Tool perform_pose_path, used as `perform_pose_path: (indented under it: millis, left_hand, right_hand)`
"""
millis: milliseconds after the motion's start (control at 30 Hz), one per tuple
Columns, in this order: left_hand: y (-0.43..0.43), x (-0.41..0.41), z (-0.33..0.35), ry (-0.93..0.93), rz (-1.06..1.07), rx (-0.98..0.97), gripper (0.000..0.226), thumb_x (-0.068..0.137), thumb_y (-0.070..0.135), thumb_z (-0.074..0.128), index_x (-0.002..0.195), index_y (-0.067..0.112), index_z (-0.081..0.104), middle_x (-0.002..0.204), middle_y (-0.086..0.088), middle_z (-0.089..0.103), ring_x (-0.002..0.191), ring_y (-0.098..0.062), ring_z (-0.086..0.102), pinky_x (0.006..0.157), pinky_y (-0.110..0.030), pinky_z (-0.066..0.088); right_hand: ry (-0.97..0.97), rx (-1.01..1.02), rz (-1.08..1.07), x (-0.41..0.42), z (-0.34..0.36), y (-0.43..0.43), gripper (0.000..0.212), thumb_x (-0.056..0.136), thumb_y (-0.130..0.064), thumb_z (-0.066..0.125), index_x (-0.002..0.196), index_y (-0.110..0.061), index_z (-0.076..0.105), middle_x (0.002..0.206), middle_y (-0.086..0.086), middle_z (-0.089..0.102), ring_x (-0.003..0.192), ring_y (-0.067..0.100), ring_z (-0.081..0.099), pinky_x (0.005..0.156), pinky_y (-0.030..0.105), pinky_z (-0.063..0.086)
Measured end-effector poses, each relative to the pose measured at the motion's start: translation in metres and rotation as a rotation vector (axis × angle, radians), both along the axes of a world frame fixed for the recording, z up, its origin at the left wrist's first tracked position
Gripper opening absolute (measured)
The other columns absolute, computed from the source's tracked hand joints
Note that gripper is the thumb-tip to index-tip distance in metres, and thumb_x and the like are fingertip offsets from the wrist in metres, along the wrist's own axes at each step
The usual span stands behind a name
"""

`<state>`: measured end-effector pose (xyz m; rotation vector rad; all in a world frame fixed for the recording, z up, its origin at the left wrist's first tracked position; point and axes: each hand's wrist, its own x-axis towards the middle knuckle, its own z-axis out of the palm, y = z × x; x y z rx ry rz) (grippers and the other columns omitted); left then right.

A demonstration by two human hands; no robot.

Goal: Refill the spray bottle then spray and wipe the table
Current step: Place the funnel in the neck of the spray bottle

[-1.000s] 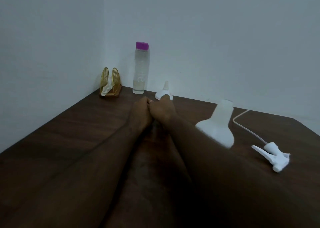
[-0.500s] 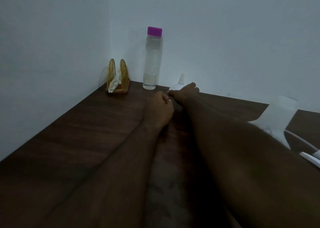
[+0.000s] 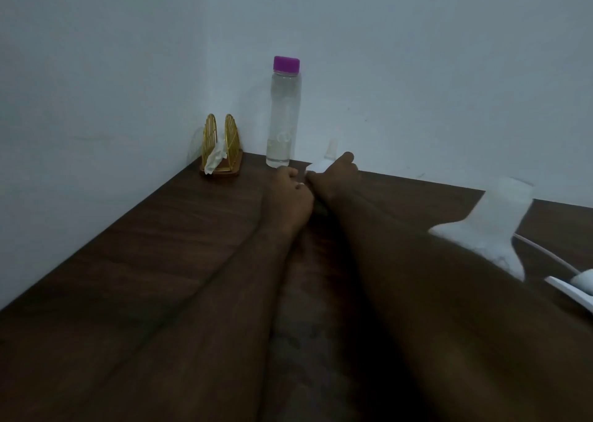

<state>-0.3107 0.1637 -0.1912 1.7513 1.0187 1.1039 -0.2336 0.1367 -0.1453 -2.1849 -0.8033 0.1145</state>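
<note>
A small white funnel [image 3: 315,167] lies at the back of the dark wooden table [image 3: 160,245]. My right hand [image 3: 335,176] is over it, its fingers round the wide end, and the spout pokes up behind. My left hand [image 3: 288,195] rests beside it on the table, fingers curled and holding nothing. A clear water bottle [image 3: 284,113] with a purple cap stands just behind the hands, against the wall. The translucent spray bottle body [image 3: 495,219] stands uncapped at the right. Its white trigger head [image 3: 577,288] with a thin tube lies at the right edge.
A gold wire napkin holder [image 3: 221,149] with a white tissue sits in the table's back left corner. Walls close in the table at the back and left. My forearms stretch across the middle of the table.
My right hand has slid forward from beside my left hand onto the funnel. The view has tilted down and to the left, pushing the spray bottle toward the right edge.
</note>
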Motion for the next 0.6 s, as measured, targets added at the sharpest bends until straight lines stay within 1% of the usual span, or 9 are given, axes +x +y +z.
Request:
perform_pose_path:
  millis: [67, 167, 267, 333, 433, 500, 533, 567, 600]
  left_hand:
    - [-0.003, -0.005, 0.004, -0.065, 0.034, -0.050, 0.041, 0.090, 0.007, 0.051, 0.131, 0.011, 0.051, 0.115, -0.007, 0.060, 0.106, -0.023, 0.059, 0.091, -0.039, 0.052]
    - [-0.013, -0.017, 0.011, -0.177, 0.024, -0.168, 0.046, 0.089, 0.003, 0.052, 0.134, 0.010, 0.048, 0.124, -0.007, 0.058, 0.112, -0.022, 0.056, 0.096, -0.040, 0.050]
    - [-0.027, -0.028, 0.014, -0.254, 0.025, -0.220, 0.033, 0.093, 0.007, 0.050, 0.126, 0.011, 0.054, 0.115, -0.007, 0.064, 0.105, -0.023, 0.063, 0.094, -0.046, 0.053]
    - [-0.043, -0.035, 0.015, -0.339, 0.009, -0.239, 0.025, 0.094, 0.016, 0.048, 0.114, 0.010, 0.061, 0.106, -0.009, 0.068, 0.102, -0.026, 0.065, 0.092, -0.049, 0.054]
    - [-0.073, -0.042, 0.023, -0.510, -0.069, -0.267, 0.030, 0.090, 0.036, 0.048, 0.099, 0.014, 0.067, 0.096, -0.007, 0.072, 0.095, -0.023, 0.069, 0.078, -0.038, 0.057]
    - [-0.091, -0.044, 0.031, -0.546, -0.078, -0.296, 0.028, 0.098, 0.033, 0.046, 0.092, 0.013, 0.064, 0.081, 0.000, 0.072, 0.079, -0.012, 0.071, 0.061, -0.025, 0.055]
    - [-0.100, -0.045, 0.034, -0.516, -0.090, -0.335, 0.028, 0.101, 0.031, 0.043, 0.091, 0.012, 0.061, 0.072, 0.005, 0.071, 0.067, -0.008, 0.070, 0.054, -0.022, 0.054]
    - [-0.112, -0.045, 0.036, -0.490, -0.146, -0.390, 0.028, 0.103, 0.030, 0.041, 0.098, 0.011, 0.062, 0.068, 0.005, 0.070, 0.060, -0.006, 0.069, 0.050, -0.021, 0.054]
    - [-0.126, -0.045, 0.038, -0.468, -0.231, -0.437, 0.031, 0.103, 0.032, 0.041, 0.106, 0.010, 0.062, 0.071, 0.001, 0.072, 0.059, -0.008, 0.070, 0.051, -0.023, 0.055]
  right_hand:
    - [0.007, 0.050, -0.010, -0.006, 0.000, -0.007, 0.045, 0.093, -0.022, 0.057, 0.131, -0.003, 0.040, 0.134, 0.014, 0.053, 0.126, 0.030, 0.049, 0.106, 0.038, 0.039]
    - [0.073, 0.084, 0.066, -0.020, 0.008, -0.028, 0.054, 0.088, -0.022, 0.065, 0.129, -0.004, 0.037, 0.125, 0.013, 0.058, 0.117, 0.029, 0.055, 0.100, 0.040, 0.045]
    - [0.096, 0.145, 0.235, -0.035, 0.016, -0.059, 0.068, 0.082, -0.035, 0.074, 0.128, -0.003, 0.036, 0.109, 0.005, 0.057, 0.097, 0.019, 0.056, 0.080, 0.031, 0.045]
    - [0.086, 0.184, 0.304, -0.045, 0.023, -0.081, 0.074, 0.078, -0.046, 0.075, 0.127, -0.004, 0.038, 0.112, 0.006, 0.058, 0.098, 0.020, 0.058, 0.077, 0.032, 0.047]
    - [0.089, 0.220, 0.360, -0.057, 0.038, -0.109, 0.077, 0.075, -0.057, 0.073, 0.125, -0.006, 0.043, 0.115, 0.006, 0.062, 0.103, 0.021, 0.062, 0.081, 0.034, 0.054]
    - [0.098, 0.256, 0.384, -0.060, 0.048, -0.128, 0.077, 0.076, -0.060, 0.071, 0.125, -0.006, 0.047, 0.114, 0.005, 0.063, 0.101, 0.019, 0.064, 0.076, 0.030, 0.053]
    - [0.118, 0.280, 0.395, -0.060, 0.052, -0.136, 0.075, 0.076, -0.062, 0.069, 0.123, -0.007, 0.049, 0.112, 0.005, 0.065, 0.097, 0.019, 0.066, 0.072, 0.029, 0.053]
    - [0.144, 0.312, 0.405, -0.058, 0.056, -0.146, 0.073, 0.076, -0.064, 0.068, 0.119, -0.007, 0.051, 0.107, 0.005, 0.067, 0.092, 0.018, 0.068, 0.067, 0.028, 0.052]
    - [0.166, 0.341, 0.414, -0.057, 0.060, -0.156, 0.073, 0.076, -0.067, 0.067, 0.115, -0.006, 0.054, 0.102, 0.005, 0.068, 0.086, 0.018, 0.069, 0.062, 0.027, 0.051]
